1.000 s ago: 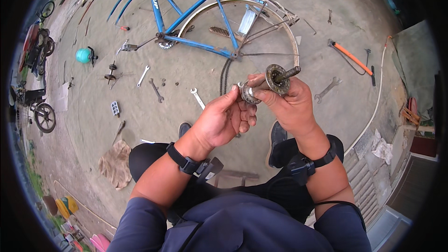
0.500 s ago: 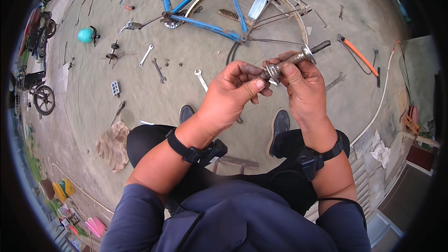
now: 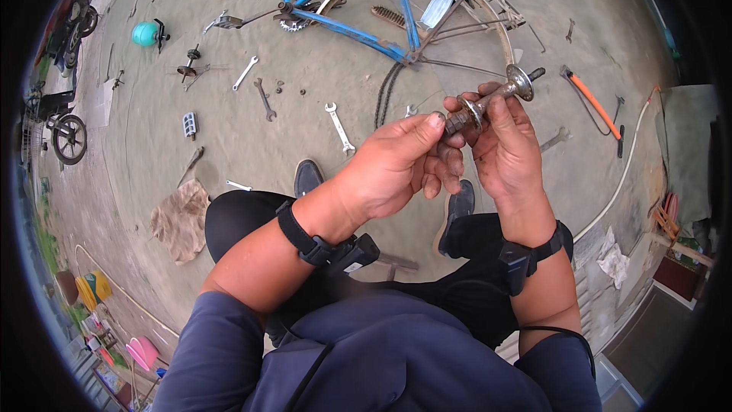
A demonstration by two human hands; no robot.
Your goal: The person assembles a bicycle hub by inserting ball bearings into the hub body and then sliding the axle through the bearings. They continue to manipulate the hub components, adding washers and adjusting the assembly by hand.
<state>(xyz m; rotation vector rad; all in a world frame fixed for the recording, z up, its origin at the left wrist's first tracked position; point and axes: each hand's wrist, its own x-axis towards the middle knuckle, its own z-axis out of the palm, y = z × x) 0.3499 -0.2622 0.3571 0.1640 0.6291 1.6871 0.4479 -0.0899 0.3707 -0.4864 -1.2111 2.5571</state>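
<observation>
A greasy metal bicycle wheel hub [image 3: 521,84], with two round flanges and an axle, is held up in front of me above my feet. It slants from lower left to upper right, the bare axle end pointing away to the right. My right hand [image 3: 509,154] is closed around the hub's barrel, thumb on the near side. With thumb and forefinger, my left hand [image 3: 398,159] pinches the threaded lower-left end, its other fingers curled loosely beneath. Beyond the hub lies a blue bicycle frame [image 3: 354,40] with a wheel rim.
On the ground lie wrenches [image 3: 340,130], a chain [image 3: 386,95], a pedal [image 3: 189,125], another hub with spokes [image 3: 188,63], an orange-handled hand pump [image 3: 593,99], a wire brush [image 3: 387,17] and a brown rag [image 3: 181,221]. Parked two-wheelers [image 3: 70,140] stand at the left.
The hub has tilted more steeply, its right end now showing the outer flange's face. My left hand has turned, its lower fingers dropping down and loosening. The whole view has shifted slightly.
</observation>
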